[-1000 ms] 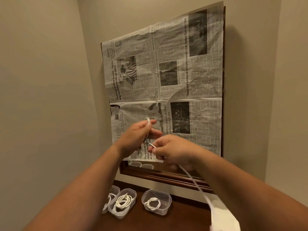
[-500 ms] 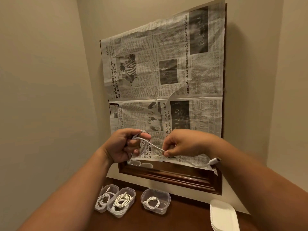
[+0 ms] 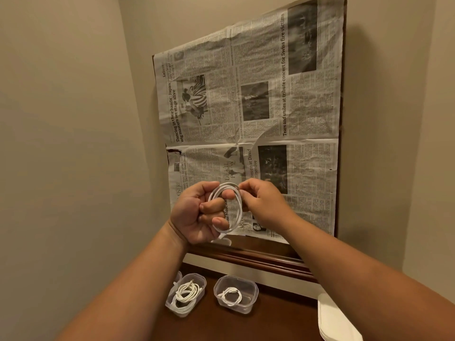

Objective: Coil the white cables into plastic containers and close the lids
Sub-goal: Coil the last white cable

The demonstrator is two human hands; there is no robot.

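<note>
Nearest to me, at the bottom right, a stack of white lids (image 3: 337, 321) sits on the dark wooden table (image 3: 270, 321). Past my forearms, two clear plastic containers stand open side by side on that table, close to the wall. The left container (image 3: 170, 305) holds a thick coiled cable (image 3: 186, 295). The right container (image 3: 253, 289) holds a smaller coil (image 3: 231, 295). The edge of a third container (image 3: 178, 276) peeks out beside my left forearm, and I cannot tell what is in it.

Above the table I hold the white cable (image 3: 237, 207) in the air, wound into a round loop. My left hand (image 3: 194, 212) is curled around its left side, with fingers poking through the loop. My right hand (image 3: 263, 205) pinches the loop at its upper right.

Behind my hands a dark wooden frame (image 3: 246, 257) leans or hangs against the wall, covered almost entirely by a sheet of newspaper (image 3: 307, 143). The beige walls (image 3: 73, 119) meet in a corner on the left.

The paper is turned sideways. One headline reads "Dancing in their hands: Japan wig masters set stage alive". Another reads "Tears and smiles at tribute concert for Swiss fire victims".
</note>
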